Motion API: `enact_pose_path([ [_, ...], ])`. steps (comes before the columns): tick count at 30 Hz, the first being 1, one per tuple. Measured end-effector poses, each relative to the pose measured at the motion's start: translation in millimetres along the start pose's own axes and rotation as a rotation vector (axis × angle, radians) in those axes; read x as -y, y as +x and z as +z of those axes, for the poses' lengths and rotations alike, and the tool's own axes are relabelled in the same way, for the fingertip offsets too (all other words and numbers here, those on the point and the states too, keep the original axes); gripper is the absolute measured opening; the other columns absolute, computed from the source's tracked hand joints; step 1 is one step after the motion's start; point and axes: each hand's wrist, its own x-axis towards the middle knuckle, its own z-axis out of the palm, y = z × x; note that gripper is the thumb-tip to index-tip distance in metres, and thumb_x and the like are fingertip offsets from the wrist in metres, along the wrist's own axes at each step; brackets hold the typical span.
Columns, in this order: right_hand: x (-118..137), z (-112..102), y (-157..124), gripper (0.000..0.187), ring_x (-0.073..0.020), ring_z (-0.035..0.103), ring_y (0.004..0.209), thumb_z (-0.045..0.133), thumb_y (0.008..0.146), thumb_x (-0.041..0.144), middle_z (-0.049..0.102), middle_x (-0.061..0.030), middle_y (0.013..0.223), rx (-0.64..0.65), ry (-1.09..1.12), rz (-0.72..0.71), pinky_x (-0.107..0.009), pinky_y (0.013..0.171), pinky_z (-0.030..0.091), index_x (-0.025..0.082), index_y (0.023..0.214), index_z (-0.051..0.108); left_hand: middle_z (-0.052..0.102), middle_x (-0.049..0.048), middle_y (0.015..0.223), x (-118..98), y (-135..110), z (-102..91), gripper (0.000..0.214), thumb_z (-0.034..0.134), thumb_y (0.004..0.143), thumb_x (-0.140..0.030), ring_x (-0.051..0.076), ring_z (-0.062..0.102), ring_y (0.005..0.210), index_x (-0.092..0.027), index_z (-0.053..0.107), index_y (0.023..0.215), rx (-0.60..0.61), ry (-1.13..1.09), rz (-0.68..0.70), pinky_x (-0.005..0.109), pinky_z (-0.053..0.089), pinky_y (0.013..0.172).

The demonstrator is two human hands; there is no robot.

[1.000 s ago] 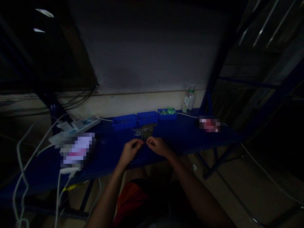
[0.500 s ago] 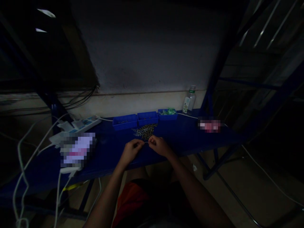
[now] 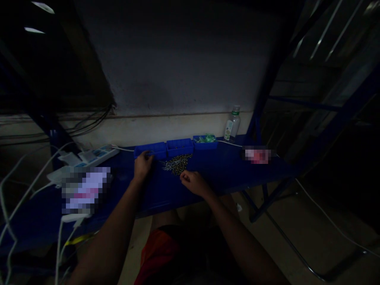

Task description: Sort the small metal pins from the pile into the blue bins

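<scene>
My left hand (image 3: 143, 165) reaches over the near edge of the left blue bin (image 3: 159, 149), where thin metal pieces lie. Its fingers are bent together, and their tips are too dark to show what they hold. Close to the table's front edge, my right hand (image 3: 192, 181) is closed in a pinch; anything inside it is hidden. Beside its fingertips lies a pile of small brass-coloured metal parts (image 3: 181, 165). Thin silvery pins (image 3: 170, 165) stick out of the pile's left side.
A middle blue bin (image 3: 179, 147) and a right bin with green plastic wrap (image 3: 205, 141) stand in the row. A clear bottle (image 3: 232, 126) is at the back right. A power strip (image 3: 99, 157) and white cables lie left, near a blurred-out item (image 3: 86, 190).
My left hand has moved away from my right hand, forward and left to the left bin. The thin pale rod seen between both hands no longer shows. The view has shifted slightly.
</scene>
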Motion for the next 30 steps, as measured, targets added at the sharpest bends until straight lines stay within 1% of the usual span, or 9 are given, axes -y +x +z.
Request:
enact_pose_path([
  [2, 1, -1, 0, 0.010, -0.0096, 0.053, 0.059, 0.048, 0.080, 0.019, 0.059, 0.0028, 0.066, 0.005, -0.007, -0.001, -0.018, 0.057, 0.034, 0.020, 0.082, 0.058, 0.067, 0.0110, 0.092, 4, -5, 0.7, 0.042, 0.050, 0.078, -0.032, 0.021, 0.061, 0.083, -0.012, 0.054, 0.115, -0.015, -0.010, 0.029, 0.028, 0.045, 0.076],
  [5, 3, -2, -1, 0.010, -0.0095, 0.054, 0.061, 0.047, 0.081, 0.019, 0.060, 0.0024, 0.068, 0.018, -0.018, 0.009, -0.018, 0.058, 0.034, 0.020, 0.081, 0.057, 0.067, 0.0095, 0.092, 8, -13, -0.6, 0.039, 0.047, 0.080, -0.031, 0.020, 0.062, 0.082, -0.014, 0.054, 0.113, -0.023, -0.004, 0.022, 0.027, 0.045, 0.073],
  [7, 3, -2, -1, 0.010, -0.0095, 0.055, 0.063, 0.047, 0.081, 0.019, 0.061, 0.0022, 0.070, 0.023, -0.024, 0.018, -0.017, 0.059, 0.035, 0.020, 0.081, 0.057, 0.067, 0.0090, 0.094, 10, -16, -1.4, 0.035, 0.047, 0.079, -0.031, 0.021, 0.062, 0.083, -0.015, 0.057, 0.109, 0.063, 0.039, 0.059, 0.026, 0.046, 0.073],
  [11, 1, 0, 0, 0.010, -0.0096, 0.055, 0.063, 0.048, 0.080, 0.019, 0.061, 0.0020, 0.071, 0.020, -0.022, 0.020, -0.017, 0.058, 0.035, 0.020, 0.082, 0.058, 0.066, 0.0090, 0.102, 9, -20, 1.0, 0.032, 0.048, 0.078, -0.028, 0.022, 0.061, 0.091, -0.016, 0.061, 0.104, 0.304, 0.159, 0.222, 0.026, 0.045, 0.077],
  [14, -1, 1, 0, 0.011, -0.0097, 0.055, 0.063, 0.048, 0.080, 0.019, 0.062, 0.0018, 0.071, 0.019, -0.024, 0.023, -0.018, 0.058, 0.035, 0.020, 0.082, 0.058, 0.066, 0.0091, 0.102, 4, -20, 4.8, 0.030, 0.049, 0.078, -0.027, 0.023, 0.060, 0.094, -0.018, 0.064, 0.102, 0.372, 0.218, 0.285, 0.026, 0.043, 0.081],
  [19, -2, 2, 0, 0.010, -0.0094, 0.054, 0.061, 0.048, 0.080, 0.020, 0.061, 0.0021, 0.069, 0.003, -0.026, 0.005, -0.018, 0.058, 0.034, 0.020, 0.082, 0.058, 0.068, 0.0086, 0.095, -4, -19, 8.9, 0.024, 0.050, 0.078, -0.027, 0.023, 0.060, 0.092, -0.019, 0.068, 0.091, 0.388, 0.231, 0.271, 0.026, 0.043, 0.080],
  [23, 0, 1, 0, 0.010, -0.0090, 0.053, 0.059, 0.048, 0.080, 0.019, 0.060, 0.0026, 0.068, 0.003, -0.022, 0.003, -0.018, 0.056, 0.033, 0.020, 0.081, 0.057, 0.068, 0.0086, 0.097, -7, -14, 10.7, 0.024, 0.051, 0.077, -0.026, 0.023, 0.060, 0.092, -0.019, 0.067, 0.095, 0.411, 0.224, 0.279, 0.025, 0.043, 0.079],
  [26, 2, 1, 0, 0.009, -0.0090, 0.053, 0.060, 0.049, 0.080, 0.019, 0.060, 0.0026, 0.068, 0.000, -0.033, 0.012, -0.018, 0.056, 0.033, 0.020, 0.080, 0.057, 0.068, 0.0088, 0.095, -11, -15, 11.4, 0.024, 0.050, 0.077, -0.025, 0.022, 0.061, 0.090, -0.019, 0.067, 0.093, 0.439, 0.209, 0.291, 0.025, 0.043, 0.078],
  [30, 1, 1, 1, 0.009, -0.0091, 0.053, 0.061, 0.049, 0.079, 0.018, 0.061, 0.0024, 0.070, 0.023, -0.032, 0.023, -0.017, 0.057, 0.033, 0.020, 0.081, 0.058, 0.069, 0.0084, 0.088, -21, -20, 10.8, 0.020, 0.052, 0.076, -0.027, 0.022, 0.062, 0.085, -0.020, 0.067, 0.086, 0.402, 0.195, 0.247, 0.025, 0.043, 0.074],
])
